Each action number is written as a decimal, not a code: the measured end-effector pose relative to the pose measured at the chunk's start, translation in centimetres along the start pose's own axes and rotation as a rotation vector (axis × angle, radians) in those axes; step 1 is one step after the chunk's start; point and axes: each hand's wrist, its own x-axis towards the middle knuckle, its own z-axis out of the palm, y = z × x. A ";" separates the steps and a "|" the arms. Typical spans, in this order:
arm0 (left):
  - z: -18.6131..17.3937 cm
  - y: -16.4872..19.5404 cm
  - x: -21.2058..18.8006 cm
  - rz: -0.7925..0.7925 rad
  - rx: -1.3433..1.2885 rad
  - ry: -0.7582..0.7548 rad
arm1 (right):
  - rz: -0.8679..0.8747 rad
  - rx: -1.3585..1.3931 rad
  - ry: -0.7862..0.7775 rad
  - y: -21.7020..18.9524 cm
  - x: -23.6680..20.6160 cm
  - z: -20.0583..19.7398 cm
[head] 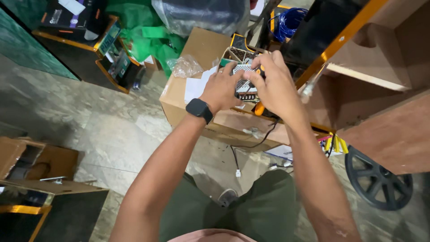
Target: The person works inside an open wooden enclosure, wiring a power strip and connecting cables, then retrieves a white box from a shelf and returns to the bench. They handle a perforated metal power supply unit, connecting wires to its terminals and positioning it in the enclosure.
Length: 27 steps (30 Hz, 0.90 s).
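Note:
A small metal box with a perforated silver casing (244, 83) is gripped from both sides above a cardboard box (197, 49). My left hand (221, 88), with a black watch on its wrist, grips the box's left side. My right hand (274, 83) wraps its right side and top. An open yellow-edged carton (235, 48) sits just behind the metal box. A thin black cable (264, 136) hangs from under my hands down to a small white plug (238, 172) over the floor.
A wooden cabinet with an orange edge (380, 89) stands at right, a black wheel (378, 183) below it. Green cloth (148, 36) and a clear plastic bag (201, 15) lie behind. Black cases with orange trim (85, 40) are at far left, more wooden pieces (40, 179) at near left.

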 end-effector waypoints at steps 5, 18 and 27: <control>-0.1 -0.1 -0.1 0.022 0.009 -0.008 | 0.174 0.134 -0.033 -1.7 -0.6 -1.1; 0.3 -0.3 0.1 0.005 0.032 0.003 | 0.103 0.368 0.090 -0.5 -0.8 0.3; 0.0 0.1 -0.2 -0.020 0.031 -0.029 | 0.220 0.638 0.239 1.3 -1.7 2.6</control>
